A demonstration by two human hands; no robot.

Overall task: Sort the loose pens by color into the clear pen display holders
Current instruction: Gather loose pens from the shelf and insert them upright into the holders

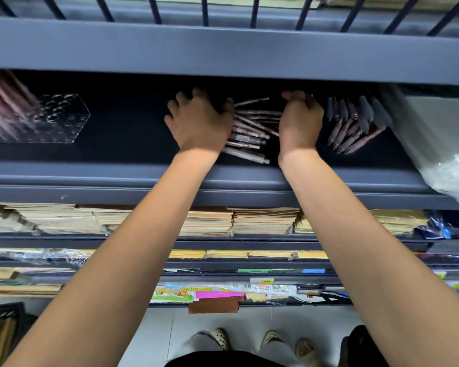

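Dark shelf (pixel 117 144) fills mid-frame, with the clear holder (pixel 64 115) far left, well away from the action. Left hand (pixel 199 123) and right hand (pixel 300 125) flank the loose pens (pixel 249 133) at centre. The pens fan out left-to-right between them, butting against the left hand, which is the one nearer the holder. Fingers are curled on both, so I can't tell whether either grip has a pen

I have only one view, a wide-angle camera on the wearer's head. It sits close to the dark shelf (pixel 90 178), facing forward into it and tilted down, so the lower shelves (pixel 249 243) and the floor (pixel 276 321) underfoot fill the bottom edge.
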